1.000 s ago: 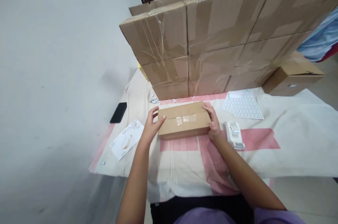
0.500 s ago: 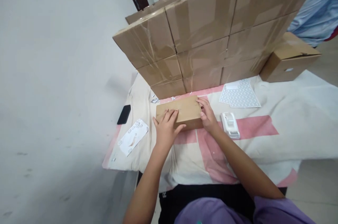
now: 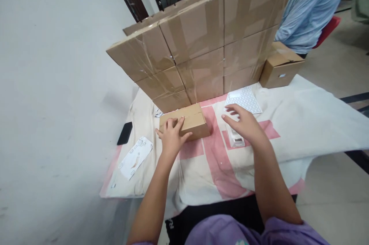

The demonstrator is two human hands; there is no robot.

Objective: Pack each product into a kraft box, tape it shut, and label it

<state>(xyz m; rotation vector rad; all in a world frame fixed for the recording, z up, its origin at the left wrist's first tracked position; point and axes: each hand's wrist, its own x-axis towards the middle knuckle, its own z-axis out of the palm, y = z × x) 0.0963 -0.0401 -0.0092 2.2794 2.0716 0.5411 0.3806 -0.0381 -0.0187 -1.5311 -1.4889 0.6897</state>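
Note:
A small brown cardboard box (image 3: 196, 116) lies flat on the cloth-covered table. My left hand (image 3: 172, 131) rests on its top and near side with the fingers spread. Off to the right, my right hand (image 3: 243, 124) is raised with its fingers apart and holds nothing. Beneath it stands a white tape dispenser (image 3: 236, 140), partly hidden by that hand. Just behind the right hand are sheets of small printed labels (image 3: 249, 99).
A wall of taped cardboard boxes (image 3: 198, 50) stands along the back. A larger carton (image 3: 278, 70) sits at the back right, near a person in a light blue shirt (image 3: 305, 25). At left lie a black phone (image 3: 125, 133) and a marked paper (image 3: 135, 158).
My right hand has let go of the box's right end and moved right, over the tape dispenser. My left hand stays on the box. The view has shifted to the right.

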